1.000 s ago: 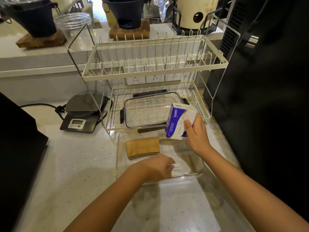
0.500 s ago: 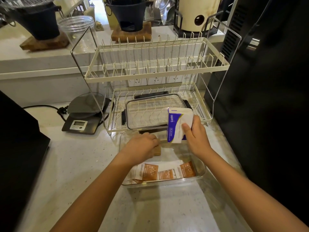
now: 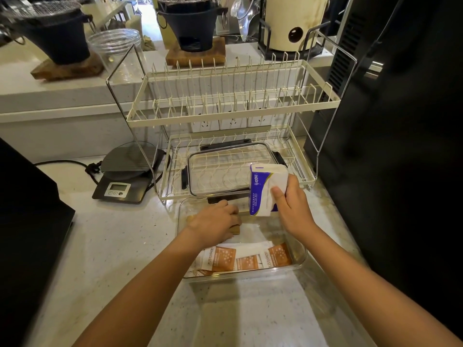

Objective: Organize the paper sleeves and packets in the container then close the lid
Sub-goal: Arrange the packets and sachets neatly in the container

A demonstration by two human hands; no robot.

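Sleeves under the left, tissue pack in the right

Left hand (image 3: 215, 222) presses flat on the brown paper sleeves (image 3: 235, 229) at the container (image 3: 299, 261) far end; right hand (image 3: 292, 209) grips the tissue pack (image 3: 265, 190) upright just beside; orange packets (image 3: 246, 260) line the near wall.

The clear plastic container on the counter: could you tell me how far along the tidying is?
Done: the orange-and-white packets lie in a row along the near wall of the clear plastic container. In hand: the left hand presses the brown paper sleeves at the far end, and the right hand holds a white-and-blue tissue pack above it. Left: the clear lid sits in the wire rack.
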